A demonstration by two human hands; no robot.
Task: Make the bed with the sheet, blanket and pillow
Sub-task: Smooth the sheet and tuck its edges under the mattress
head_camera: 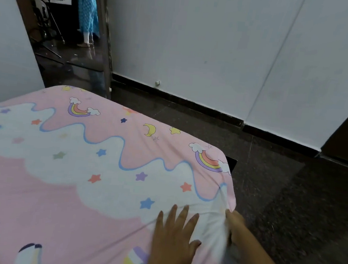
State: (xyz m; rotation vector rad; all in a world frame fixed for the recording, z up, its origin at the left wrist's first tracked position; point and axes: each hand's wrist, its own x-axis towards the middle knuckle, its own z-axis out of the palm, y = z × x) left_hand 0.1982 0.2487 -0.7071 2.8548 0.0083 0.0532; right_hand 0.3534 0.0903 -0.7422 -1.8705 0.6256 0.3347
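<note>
**Both hands on the sheet at the bed's near right corner**

The pink sheet [77,186], printed with rainbows, stars, moons and a large white cloud shape, lies spread over the top of the bed [233,162] and covers it from the left edge of view to the right side. It looks mostly flat across the middle. Folds run in from the far right corner toward the near right edge, where the cloth is gathered into a bunch.

The left hand [173,237] lies palm down on the sheet near that edge, its fingers straight and spread apart, pointing away toward the far side. Just to its right, the right hand [235,226] sits at the very edge of the bed with its fingers curled round the bunched white part of the sheet. The picture is blurred there, so the exact grip is hard to make out.

A dark stone floor [289,208] runs along the right of the bed, up to a pale wall [200,38] with a dark skirting [193,104]. At far left a doorway [69,56] opens onto another room, where a person [88,4] in a blue dress stands
</note>
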